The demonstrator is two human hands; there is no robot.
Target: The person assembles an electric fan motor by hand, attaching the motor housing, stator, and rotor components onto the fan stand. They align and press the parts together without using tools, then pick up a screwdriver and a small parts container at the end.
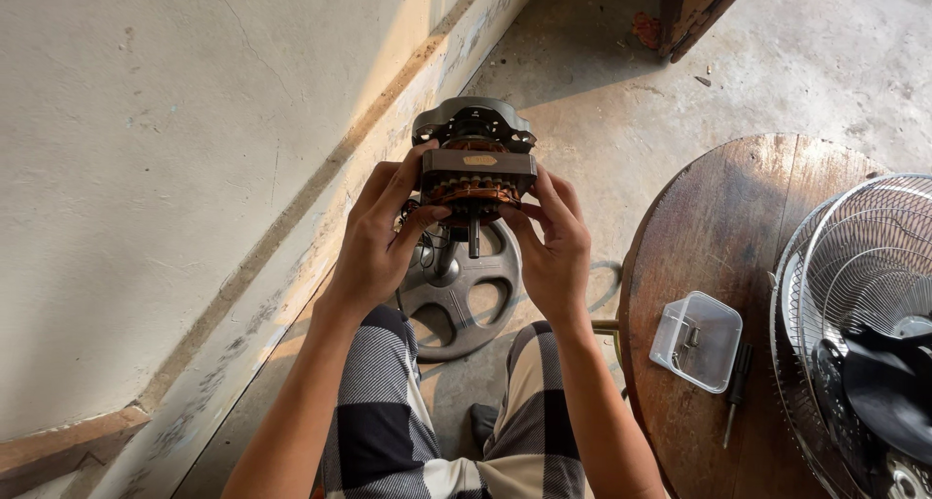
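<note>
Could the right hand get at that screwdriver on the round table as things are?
Probably not right away: the right hand is gripping the fan motor together with the left hand. Otherwise the path looks free; the screwdriver lies uncovered on the wooden table beside the clear plastic box.

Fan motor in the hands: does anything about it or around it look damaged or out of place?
The fan motor is bare: its copper windings and shaft show, held between the left hand and right hand. The wire fan guard lies detached on the round wooden table. No breakage is visible.
</note>
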